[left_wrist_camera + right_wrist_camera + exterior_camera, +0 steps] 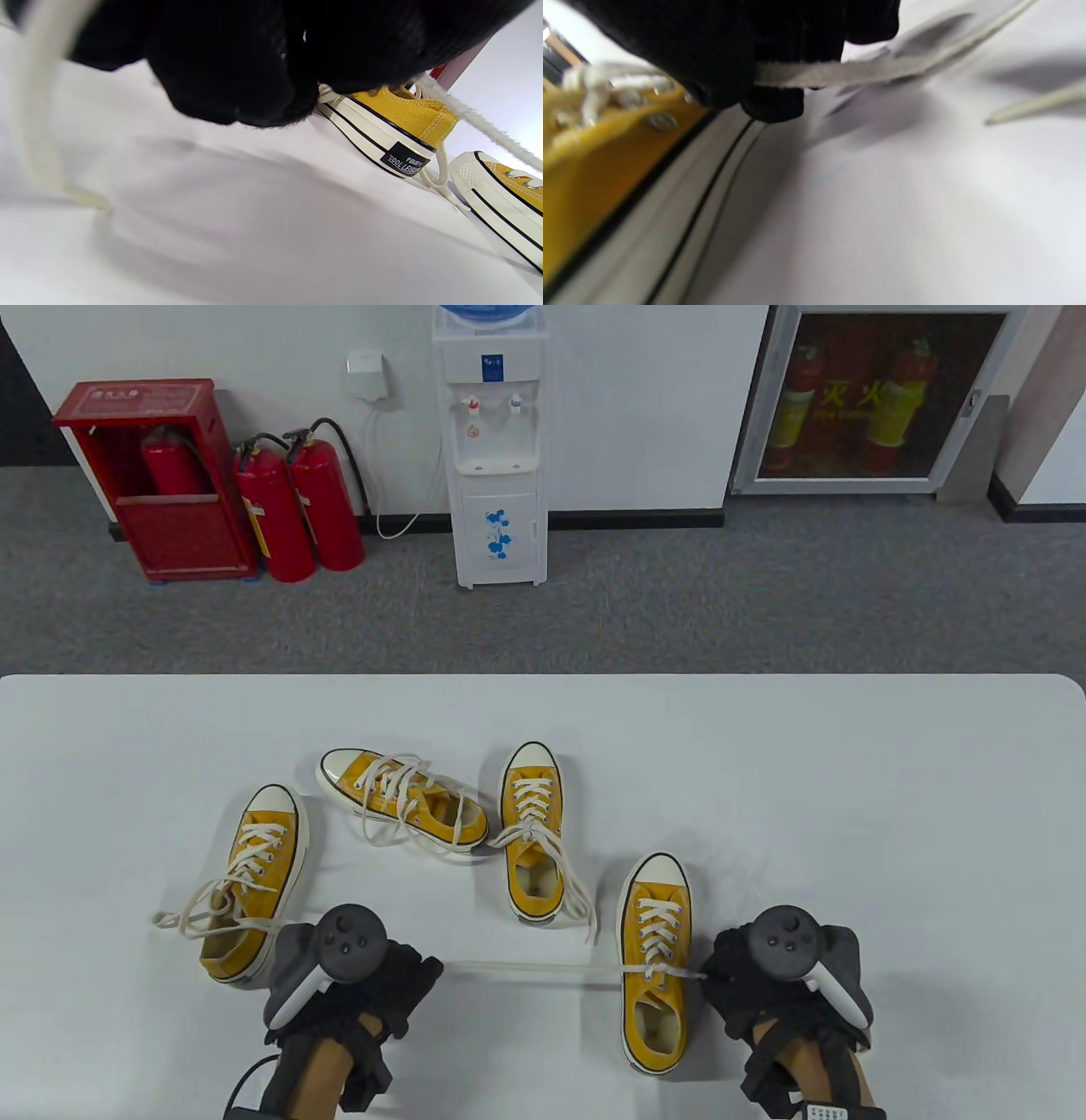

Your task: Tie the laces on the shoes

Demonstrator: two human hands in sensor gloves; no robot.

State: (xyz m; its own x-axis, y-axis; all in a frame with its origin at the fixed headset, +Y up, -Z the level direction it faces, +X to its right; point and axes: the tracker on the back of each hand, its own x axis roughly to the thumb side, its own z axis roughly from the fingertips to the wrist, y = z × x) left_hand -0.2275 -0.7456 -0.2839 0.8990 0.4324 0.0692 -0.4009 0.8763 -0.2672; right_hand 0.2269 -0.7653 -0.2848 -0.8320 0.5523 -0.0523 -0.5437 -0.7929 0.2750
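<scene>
Four yellow canvas sneakers with white laces lie on the white table (848, 780). The nearest right sneaker (653, 984) points away from me, and its lace (534, 970) is stretched taut across it. My left hand (420, 971) grips the lace's left end, well left of the shoe. My right hand (717, 976) pinches the other end at the shoe's right side. In the right wrist view the fingers (772, 101) pinch the flat lace (848, 72) beside the sneaker's sole (628, 237). In the left wrist view the lace (479, 123) runs from under my curled left hand (254, 84) towards the right.
A sneaker (254, 882) with loose laces lies just left of my left hand. Another sneaker (407, 806) lies tipped on its side further back, and a third (533, 840) stands in the middle with trailing laces. Beyond the table's far edge stand a water dispenser (496, 449) and fire extinguishers (297, 509).
</scene>
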